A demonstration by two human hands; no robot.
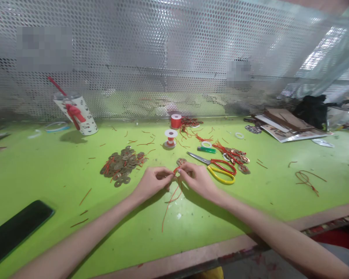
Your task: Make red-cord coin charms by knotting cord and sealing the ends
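Note:
My left hand (pixel 158 179) and my right hand (pixel 195 178) meet at the middle of the green table, both pinching a thin red cord (pixel 178 188). Loose ends of the cord trail down toward me. Just beyond my fingertips lie a few bronze-coloured coins (pixel 181 161), partly hidden by my right hand; whether they are tied to the cord I cannot tell. Scissors (pixel 221 169) with one red and one yellow handle lie to the right of my right hand. A heap of holed coins (pixel 120 164) with bits of red cord sits left of my left hand.
Behind my hands stand a small spool (pixel 170 139) and a fuller red spool (pixel 176 121). A green lighter (pixel 206 149) and corded coins (pixel 235 155) lie right. A patterned cup (pixel 79 116) stands back left, a dark phone-like slab (pixel 20 232) front left. Perforated metal (pixel 163 50) closes the back.

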